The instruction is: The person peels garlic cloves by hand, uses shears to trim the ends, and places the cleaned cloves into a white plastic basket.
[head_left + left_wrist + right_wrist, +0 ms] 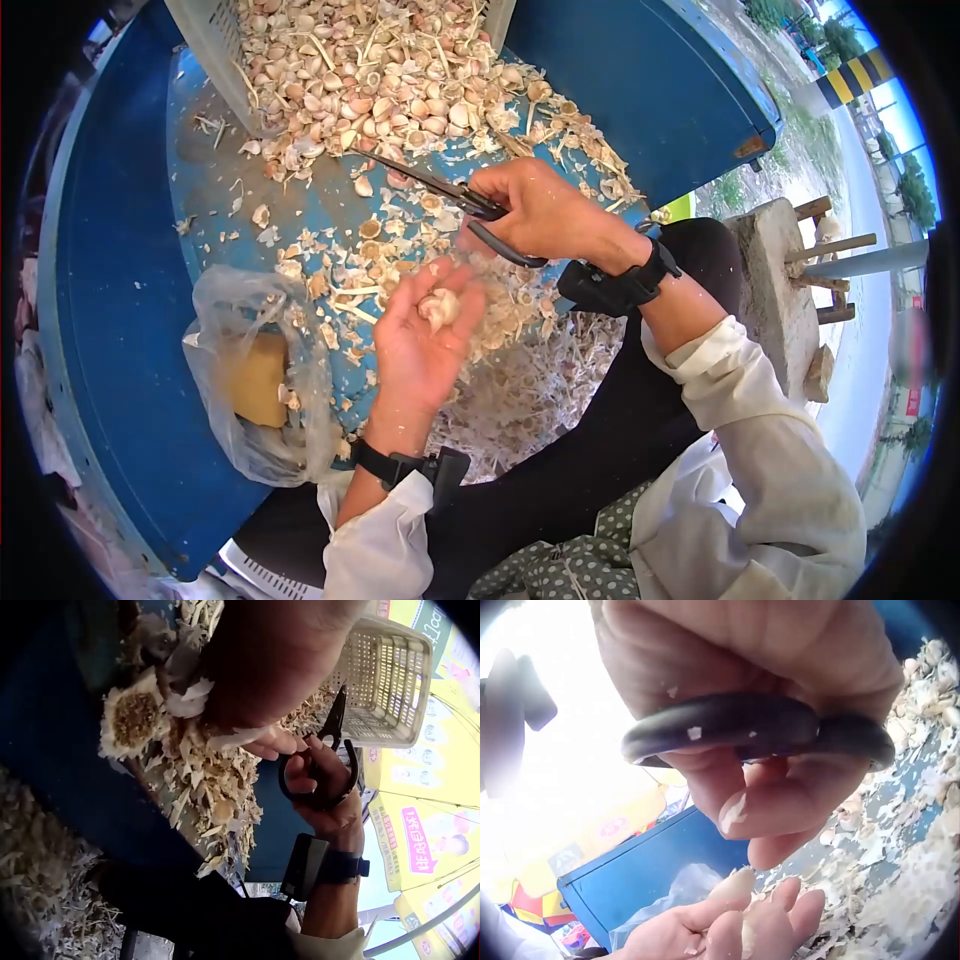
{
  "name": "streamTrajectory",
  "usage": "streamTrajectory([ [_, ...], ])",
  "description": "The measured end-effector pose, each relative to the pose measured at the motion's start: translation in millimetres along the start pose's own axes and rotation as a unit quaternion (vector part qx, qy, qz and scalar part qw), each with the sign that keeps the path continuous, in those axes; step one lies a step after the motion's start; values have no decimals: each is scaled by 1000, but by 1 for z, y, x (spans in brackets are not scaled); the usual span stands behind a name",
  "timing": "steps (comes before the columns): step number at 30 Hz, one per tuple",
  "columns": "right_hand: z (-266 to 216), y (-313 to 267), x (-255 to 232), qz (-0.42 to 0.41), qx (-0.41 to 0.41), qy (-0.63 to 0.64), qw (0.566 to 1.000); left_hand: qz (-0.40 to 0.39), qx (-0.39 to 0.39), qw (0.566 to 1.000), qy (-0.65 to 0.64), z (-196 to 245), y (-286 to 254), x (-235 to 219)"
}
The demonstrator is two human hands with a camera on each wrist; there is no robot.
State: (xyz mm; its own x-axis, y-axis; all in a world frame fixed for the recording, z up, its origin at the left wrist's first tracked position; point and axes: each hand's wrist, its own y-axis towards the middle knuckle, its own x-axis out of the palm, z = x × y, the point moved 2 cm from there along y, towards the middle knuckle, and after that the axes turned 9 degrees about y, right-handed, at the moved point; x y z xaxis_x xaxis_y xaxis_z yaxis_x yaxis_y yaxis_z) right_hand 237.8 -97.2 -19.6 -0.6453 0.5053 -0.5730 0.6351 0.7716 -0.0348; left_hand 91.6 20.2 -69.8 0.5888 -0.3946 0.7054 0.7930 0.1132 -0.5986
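In the head view my left hand lies palm up, carrying a pale piece of garlic on its loosely extended fingers. My right hand is just above it and to the right, with fingers through the loops of black-handled scissors. The blades point to the upper left, over the loose garlic cloves. In the right wrist view, bits of papery skin stick to the scissor handle, and the left hand is below it.
A blue metal tray surrounds the work. A white perforated crate tips cloves onto it. On the left, a clear plastic bag covers part of a tan block. Dry skins heap near the dark-trousered legs.
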Motion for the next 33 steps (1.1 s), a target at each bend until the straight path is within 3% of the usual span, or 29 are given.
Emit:
streamTrajectory([
  [1,11,6,0,0,-5,-3,1000,-26,-11,1000,4,-1,2,-9],
  [3,43,22,-19,202,23,-164,965,-43,-12,999,-2,-4,8,-19],
  [4,60,27,-23,204,18,-167,964,-48,-8,999,-2,-2,9,-23],
  [6,83,32,-30,220,43,-224,948,-147,-40,987,-57,1,8,-23],
  [8,92,30,-37,224,18,-234,946,-122,-25,992,-29,-1,5,-16],
  [10,76,24,-32,160,113,-53,979,-55,50,990,124,3,2,-13],
  [11,63,15,-24,133,162,161,964,-60,72,986,134,2,2,-13],
  [12,48,8,-16,125,165,166,964,-49,72,987,134,0,2,-12],
  [14,20,-1,7,55,94,366,924,-71,117,970,201,1,-1,-6],
  [18,-8,-8,42,-1,106,447,888,-82,160,945,272,2,-6,-5],
  [20,-5,-6,48,59,40,215,974,-44,191,941,276,4,-10,-6],
  [21,-7,-6,46,88,-3,93,992,-26,202,936,286,7,-9,-9],
  [22,-13,-9,38,87,-5,95,992,-9,210,932,295,9,-9,-11],
  [25,-27,-20,14,9,-84,-87,993,16,190,942,277,19,-14,-9],
  [29,-13,-26,1,-12,-160,-174,972,-10,210,942,263,21,-14,-7],
  [30,-14,-27,0,-10,-159,-175,972,-3,208,940,270,20,-15,-7],
  [33,-11,-26,-4,-105,-95,-221,965,-15,206,930,304,22,-14,-12],
])
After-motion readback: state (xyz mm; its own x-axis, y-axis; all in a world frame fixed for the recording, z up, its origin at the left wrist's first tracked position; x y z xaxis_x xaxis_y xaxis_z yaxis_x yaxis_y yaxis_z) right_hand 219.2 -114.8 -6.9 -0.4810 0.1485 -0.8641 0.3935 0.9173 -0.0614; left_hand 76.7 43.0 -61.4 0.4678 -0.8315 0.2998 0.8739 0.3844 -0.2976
